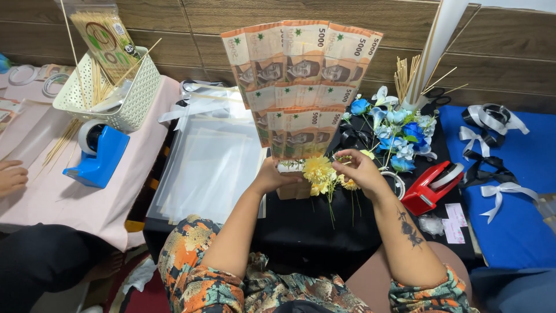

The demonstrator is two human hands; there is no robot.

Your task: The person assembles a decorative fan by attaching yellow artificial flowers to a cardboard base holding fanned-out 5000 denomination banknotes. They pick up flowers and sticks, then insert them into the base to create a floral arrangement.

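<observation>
A fan of orange banknotes (301, 87) stands upright above a black table (301, 232), built in tiers on sticks. My left hand (272, 177) grips the base of this fan. Yellow artificial flowers (318, 171) sit at the fan's foot. My right hand (356, 168) pinches the flower stems next to the base, its fingers closed on them. A forearm tattoo shows on my right arm.
Clear plastic sheets (208, 162) lie left of the fan. Blue and white artificial flowers (397, 130), a red tape dispenser (431, 185) and ribbon bows (492, 191) lie right. A blue tape dispenser (98, 153) and a white basket (113, 95) of skewers stand left. Another person's hand (11, 177) rests far left.
</observation>
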